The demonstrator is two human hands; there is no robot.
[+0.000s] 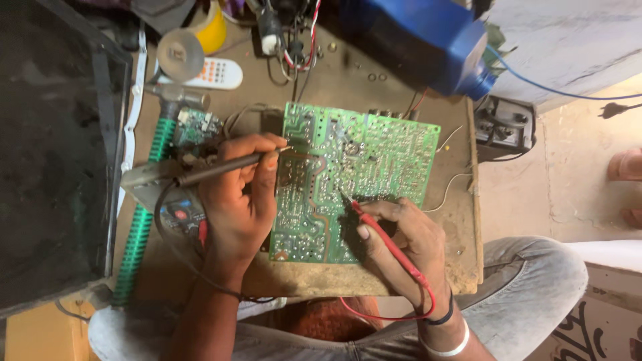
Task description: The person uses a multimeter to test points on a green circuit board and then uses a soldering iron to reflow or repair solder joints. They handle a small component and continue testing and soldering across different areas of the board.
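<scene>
Green circuit board [351, 177] under left hand [237, 200] gripping black probe [227, 167], right hand [401, 244] gripping red probe [388, 244].

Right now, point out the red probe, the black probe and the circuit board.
red probe [391, 249], head view, mid-shaft
black probe [224, 167], head view, mid-handle
circuit board [388, 150], head view, bare solder side

Head camera, 1 view | looks steeply down from above the seated person's lap | close over the bench [374, 277] | circuit board [348, 174] centred | floor at right edge
</scene>
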